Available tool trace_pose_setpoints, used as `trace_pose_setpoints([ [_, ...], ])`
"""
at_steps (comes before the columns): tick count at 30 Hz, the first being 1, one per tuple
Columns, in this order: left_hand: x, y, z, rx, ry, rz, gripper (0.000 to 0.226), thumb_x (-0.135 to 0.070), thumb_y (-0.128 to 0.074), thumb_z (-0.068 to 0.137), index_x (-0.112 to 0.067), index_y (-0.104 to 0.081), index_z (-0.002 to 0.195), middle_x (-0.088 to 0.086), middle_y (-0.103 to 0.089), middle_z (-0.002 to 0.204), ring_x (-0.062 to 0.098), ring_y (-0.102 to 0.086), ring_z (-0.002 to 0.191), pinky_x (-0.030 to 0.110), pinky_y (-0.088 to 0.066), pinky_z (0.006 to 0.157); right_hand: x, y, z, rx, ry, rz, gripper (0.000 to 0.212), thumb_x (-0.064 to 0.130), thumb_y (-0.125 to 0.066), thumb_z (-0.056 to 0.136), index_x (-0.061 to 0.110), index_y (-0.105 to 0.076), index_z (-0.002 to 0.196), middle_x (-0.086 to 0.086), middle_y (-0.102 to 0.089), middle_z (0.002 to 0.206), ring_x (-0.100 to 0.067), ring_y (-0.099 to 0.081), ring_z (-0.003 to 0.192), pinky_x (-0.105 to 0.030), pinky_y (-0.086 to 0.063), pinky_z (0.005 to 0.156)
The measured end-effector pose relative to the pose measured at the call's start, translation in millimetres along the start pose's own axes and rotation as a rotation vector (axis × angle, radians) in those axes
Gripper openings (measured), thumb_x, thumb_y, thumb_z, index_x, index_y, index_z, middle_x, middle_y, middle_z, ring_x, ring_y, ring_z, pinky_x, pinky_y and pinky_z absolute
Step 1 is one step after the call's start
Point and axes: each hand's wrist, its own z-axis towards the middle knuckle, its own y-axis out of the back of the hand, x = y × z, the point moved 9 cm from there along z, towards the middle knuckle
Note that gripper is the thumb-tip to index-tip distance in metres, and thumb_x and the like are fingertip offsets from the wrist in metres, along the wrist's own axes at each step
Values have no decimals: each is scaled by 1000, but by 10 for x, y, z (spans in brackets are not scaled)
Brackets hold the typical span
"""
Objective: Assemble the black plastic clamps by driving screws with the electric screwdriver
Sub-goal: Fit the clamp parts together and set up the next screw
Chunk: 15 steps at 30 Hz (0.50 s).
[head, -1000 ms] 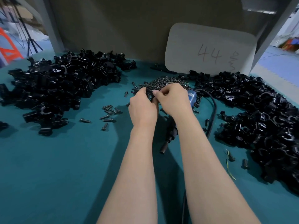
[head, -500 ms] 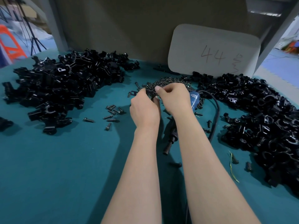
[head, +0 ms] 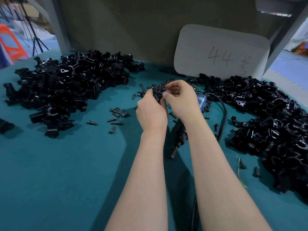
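Black clamp point(head: 157, 94) mostly hidden, screwdriver point(head: 180, 135) partly covered

Surface point(head: 66, 172): left clamp pile point(head: 66, 90) and right clamp pile point(head: 275, 130) sit well apart. Screw heap point(head: 168, 85) is centre-rear btwn them, loose screws point(head: 116, 117) just L of centre. Board point(head: 221, 50) stands at rear, behind right clamp pile. Left hand point(head: 152, 112) and right hand point(head: 180, 100) meet in front of screw heap w/ a clamp point(head: 157, 94) btwn them. Screwdriver point(head: 180, 135) lies btwn forearms, cable point(head: 223, 114) looping on its R.
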Motion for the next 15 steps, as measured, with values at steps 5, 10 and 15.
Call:
trace_pose_setpoints([
  [5, -10, 12, -3, -32, -25, -7, 45, -24, -56, 95, -13, -49, 138, 12, -64, 119, 31, -59, 110, 35, -45, 83, 23, -13, 24, -4, 16, -140, 10, 25, -59, 93, 21, -61, 85, 16, -52, 73, 1, -48, 68, -9, -31, 54],
  [10, 34, 14, 11, -19, 2, 38, 38, -25, -58, 94, -12, -54, 131, 10, -65, 113, 31, -60, 104, 31, -42, 77, 18, -11, 41, 106, -40, -339, 9, 16, -56, 94, 19, -64, 89, 5, -59, 83, -2, -46, 62, -5, -31, 39],
  [15, 236, -38, 51, 41, 198, -361, 15, -24, -60, 92, -10, -65, 96, 4, -71, 86, 21, -67, 82, 31, -52, 77, 296, 74, 3, 60, 47, -189, 9, 15, -52, 96, 20, -57, 90, 8, -55, 80, -7, -54, 70, -15, -45, 65],
])
